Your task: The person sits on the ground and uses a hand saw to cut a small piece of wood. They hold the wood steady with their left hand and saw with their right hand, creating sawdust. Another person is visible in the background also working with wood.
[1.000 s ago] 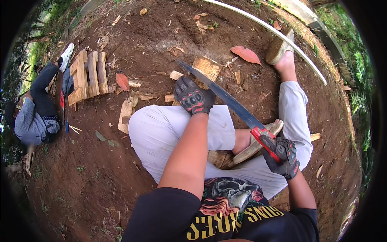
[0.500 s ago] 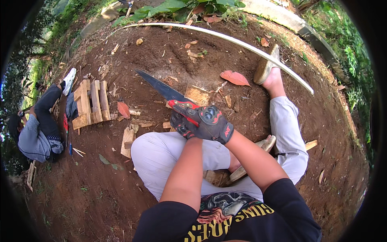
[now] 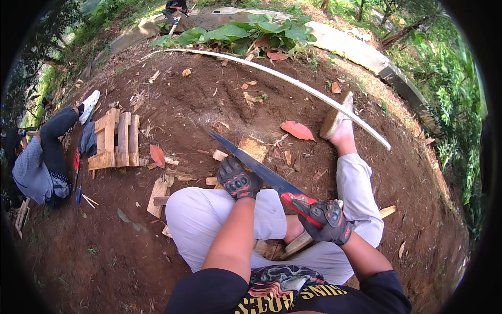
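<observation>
A saw is held across the lap over bare ground.

The saw (image 3: 251,162) is gripped at its red handle by the right hand (image 3: 328,222), whose grip is closed fully round it, so the blade slopes up and away to the left over a small wood block (image 3: 254,147) on the ground. The left hand (image 3: 238,179), gloved like the other, is set closed on the left knee just beside the blade, nothing seen in its grip, apparently as a brace. A slatted wooden frame (image 3: 115,138) lies well apart, near a seated person (image 3: 39,167).

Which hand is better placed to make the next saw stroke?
Right. The right hand already grips the hand saw by its red handle, while the left hand rests beside the blade.
</observation>
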`<state>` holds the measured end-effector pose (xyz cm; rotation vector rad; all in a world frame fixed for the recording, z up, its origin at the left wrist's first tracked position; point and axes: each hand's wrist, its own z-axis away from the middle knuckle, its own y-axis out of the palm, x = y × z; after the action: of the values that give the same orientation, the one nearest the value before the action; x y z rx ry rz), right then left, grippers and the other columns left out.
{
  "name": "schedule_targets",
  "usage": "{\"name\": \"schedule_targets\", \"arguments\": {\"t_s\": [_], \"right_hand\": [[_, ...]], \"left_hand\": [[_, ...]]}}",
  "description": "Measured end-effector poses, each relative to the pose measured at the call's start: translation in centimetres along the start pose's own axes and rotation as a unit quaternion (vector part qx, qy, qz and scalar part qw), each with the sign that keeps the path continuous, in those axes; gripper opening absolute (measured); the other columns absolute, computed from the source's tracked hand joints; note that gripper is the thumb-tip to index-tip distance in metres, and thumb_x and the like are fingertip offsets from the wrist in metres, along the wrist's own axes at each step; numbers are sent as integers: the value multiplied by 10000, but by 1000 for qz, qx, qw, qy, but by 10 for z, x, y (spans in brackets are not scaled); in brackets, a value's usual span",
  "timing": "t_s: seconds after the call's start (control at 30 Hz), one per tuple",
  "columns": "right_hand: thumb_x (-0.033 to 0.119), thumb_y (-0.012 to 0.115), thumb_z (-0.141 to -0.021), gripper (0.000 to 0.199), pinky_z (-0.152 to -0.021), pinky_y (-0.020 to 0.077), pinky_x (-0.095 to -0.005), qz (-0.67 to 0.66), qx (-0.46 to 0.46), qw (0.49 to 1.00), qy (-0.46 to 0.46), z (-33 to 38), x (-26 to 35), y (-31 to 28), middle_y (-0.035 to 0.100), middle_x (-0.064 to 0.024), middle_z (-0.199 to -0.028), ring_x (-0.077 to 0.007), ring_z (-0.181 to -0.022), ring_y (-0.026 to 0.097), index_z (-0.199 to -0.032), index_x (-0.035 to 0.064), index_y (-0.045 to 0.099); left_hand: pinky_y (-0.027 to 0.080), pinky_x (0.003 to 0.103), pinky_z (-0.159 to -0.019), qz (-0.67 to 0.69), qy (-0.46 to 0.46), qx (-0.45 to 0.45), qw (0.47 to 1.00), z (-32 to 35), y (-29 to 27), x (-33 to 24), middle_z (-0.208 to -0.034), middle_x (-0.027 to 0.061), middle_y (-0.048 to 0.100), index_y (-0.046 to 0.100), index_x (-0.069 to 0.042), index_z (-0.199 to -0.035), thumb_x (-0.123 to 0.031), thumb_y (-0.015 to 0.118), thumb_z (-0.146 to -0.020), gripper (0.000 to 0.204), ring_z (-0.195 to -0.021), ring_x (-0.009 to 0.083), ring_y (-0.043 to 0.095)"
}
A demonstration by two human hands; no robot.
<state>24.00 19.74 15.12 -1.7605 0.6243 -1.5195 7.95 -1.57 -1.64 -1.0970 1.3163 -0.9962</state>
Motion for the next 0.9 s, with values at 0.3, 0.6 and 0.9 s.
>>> {"name": "schedule_targets", "arguments": {"t_s": [0.3, 0.6, 0.9], "right_hand": [[256, 681, -1025, 680, -959, 603, -442, -180, 19, 983, 10, -184, -10, 97, 703, -129, -1489, -387, -1136, 755, -1682, 270, 503], [167, 705, -978, 611, -783, 622, -447, -1, 76, 991, 113, 37, 8, -20, 787, -164, -1269, -343, -941, 789, -1583, 161, 621], [227, 735, -981, 597, -769, 607, -450, -65, 54, 995, 57, -98, -6, 52, 789, -151, -1157, -357, -874, 765, -1569, 246, 639]], "left_hand": [[449, 526, -1139, 50, -24, 48, 997, 1, 16, 5, -1381, 145, 626, 612, -102, -1434, -480, 734, -941, 634, -1352, 358, 581], [303, 541, -1298, 13, -48, 99, 994, -3, -11, -7, -1571, 204, 527, 478, -9, -1602, -634, 842, -789, 1088, -1492, 383, 474], [386, 539, -1203, 43, -46, 116, 991, 1, 7, 6, -1470, 171, 585, 568, -37, -1503, -580, 798, -862, 870, -1414, 351, 538]]}}
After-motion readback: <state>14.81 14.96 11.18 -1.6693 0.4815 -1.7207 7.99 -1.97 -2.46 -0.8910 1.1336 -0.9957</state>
